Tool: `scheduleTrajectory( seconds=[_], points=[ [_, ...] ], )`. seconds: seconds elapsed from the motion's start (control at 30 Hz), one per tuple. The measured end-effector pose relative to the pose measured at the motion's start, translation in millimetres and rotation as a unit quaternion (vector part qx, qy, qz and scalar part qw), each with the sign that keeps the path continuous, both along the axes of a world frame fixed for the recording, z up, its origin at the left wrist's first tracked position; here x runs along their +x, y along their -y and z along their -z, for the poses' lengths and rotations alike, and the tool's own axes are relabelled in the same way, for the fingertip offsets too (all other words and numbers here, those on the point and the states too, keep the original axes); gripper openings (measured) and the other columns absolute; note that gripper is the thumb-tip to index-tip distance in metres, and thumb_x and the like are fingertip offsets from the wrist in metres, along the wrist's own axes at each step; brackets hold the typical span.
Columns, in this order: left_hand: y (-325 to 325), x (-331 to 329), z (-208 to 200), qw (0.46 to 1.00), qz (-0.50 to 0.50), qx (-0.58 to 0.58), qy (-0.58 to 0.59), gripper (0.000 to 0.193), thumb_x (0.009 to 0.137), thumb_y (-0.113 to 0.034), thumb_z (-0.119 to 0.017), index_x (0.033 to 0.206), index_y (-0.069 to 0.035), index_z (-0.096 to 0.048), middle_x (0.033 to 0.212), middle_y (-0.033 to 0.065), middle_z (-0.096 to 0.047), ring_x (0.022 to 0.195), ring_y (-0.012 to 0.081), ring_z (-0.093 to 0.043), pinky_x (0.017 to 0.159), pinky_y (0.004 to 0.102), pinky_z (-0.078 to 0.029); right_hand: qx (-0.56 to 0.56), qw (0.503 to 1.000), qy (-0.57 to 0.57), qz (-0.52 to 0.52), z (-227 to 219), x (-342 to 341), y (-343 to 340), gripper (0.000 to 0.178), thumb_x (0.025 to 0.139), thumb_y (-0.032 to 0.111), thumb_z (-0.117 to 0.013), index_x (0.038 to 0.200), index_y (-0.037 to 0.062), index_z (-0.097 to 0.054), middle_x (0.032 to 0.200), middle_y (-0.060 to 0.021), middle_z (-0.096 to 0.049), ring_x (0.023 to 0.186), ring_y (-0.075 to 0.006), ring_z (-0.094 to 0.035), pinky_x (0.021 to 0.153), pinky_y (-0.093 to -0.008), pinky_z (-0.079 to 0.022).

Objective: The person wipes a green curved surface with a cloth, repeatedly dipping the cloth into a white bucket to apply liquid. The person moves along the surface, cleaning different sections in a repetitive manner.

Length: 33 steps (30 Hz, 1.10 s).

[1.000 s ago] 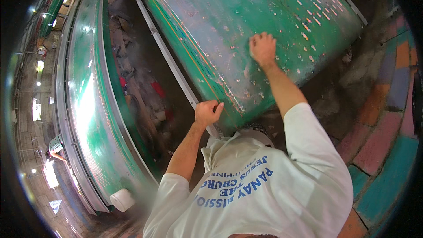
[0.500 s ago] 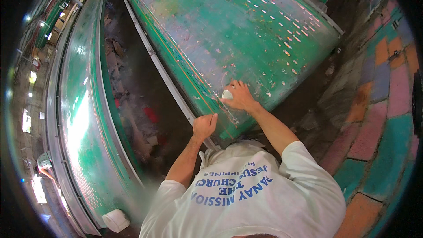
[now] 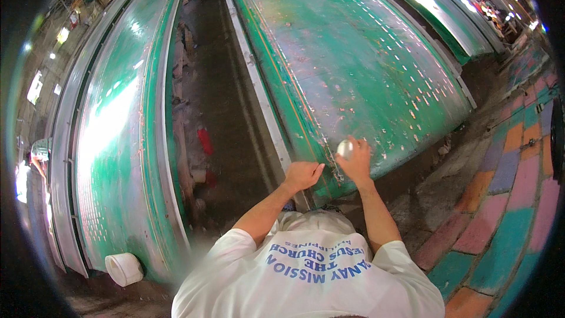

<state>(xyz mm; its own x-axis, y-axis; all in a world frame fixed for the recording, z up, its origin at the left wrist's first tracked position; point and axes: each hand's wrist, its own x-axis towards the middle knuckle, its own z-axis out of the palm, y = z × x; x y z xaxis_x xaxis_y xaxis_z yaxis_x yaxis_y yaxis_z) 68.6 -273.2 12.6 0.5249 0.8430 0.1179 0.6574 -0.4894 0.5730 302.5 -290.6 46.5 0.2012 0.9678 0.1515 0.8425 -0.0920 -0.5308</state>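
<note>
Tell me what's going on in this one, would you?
A person in a white shirt is at the near end of a long green table. Their right hand holds a small white object over the tabletop, near its close corner. The left hand is curled by that corner; whether it grips anything is hidden. To the left, a white bucket sits at the end of another green table.

Glare on left green table (image 3: 118, 200), dim floor (image 3: 226, 112), fisheye-bent edges
</note>
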Motion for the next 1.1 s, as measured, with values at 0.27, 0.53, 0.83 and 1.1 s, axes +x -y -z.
scheduleTrajectory(
  seconds=[0.27,0.53,0.83,1.1],
  points=[
    [1.3,-3.0,-1.7,0.999,0.012,-0.003,0.032,0.048,0.108,-0.043,-0.056,0.077,-0.009,-0.071,0.073,0.0170,-0.072,0.069,0.0429,-0.070,0.064,0.0573,-0.056,0.077,0.636,-0.713,0.285,57.7,61.2,16.0,0.057,0.101,0.038,-0.068,0.149,0.0090,-0.056,0.131,-0.0056,-0.061,0.120,-0.0237,-0.059,0.107,-0.0419,-0.047],
    [1.0,-2.9,-11.3,0.999,0.007,0.003,0.040,0.042,0.103,-0.044,-0.064,0.077,-0.010,-0.068,0.069,0.0152,-0.069,0.066,0.0408,-0.069,0.060,0.0545,-0.053,0.114,0.873,-0.434,0.191,25.8,117.9,8.7,0.053,0.097,0.020,-0.066,0.148,0.0061,-0.057,0.133,-0.0129,-0.060,0.124,-0.0304,-0.059,0.110,-0.0450,-0.045],
    [-6.8,21.2,-24.1,0.958,-0.137,-0.194,0.162,0.048,0.104,-0.048,-0.068,0.090,-0.003,-0.076,0.069,0.0094,-0.064,0.064,0.0196,-0.057,0.062,0.0401,-0.045,0.101,0.987,-0.095,-0.076,23.3,176.2,-5.4,0.074,0.070,0.019,-0.082,0.141,0.0079,-0.064,0.135,-0.0219,-0.054,0.127,-0.0447,-0.052,0.111,-0.0574,-0.043],
    [55.6,98.8,-21.6,0.875,-0.212,-0.288,0.327,0.047,0.108,-0.042,-0.067,0.091,0.002,-0.069,0.080,-0.0012,-0.062,0.078,0.0103,-0.055,0.071,0.0326,-0.047,0.112,0.952,-0.086,-0.272,11.3,177.4,-25.8,0.079,0.070,0.029,-0.086,0.143,0.0109,-0.065,0.142,-0.0200,-0.050,0.130,-0.0432,-0.047,0.110,-0.0595,-0.041]
  ],
)
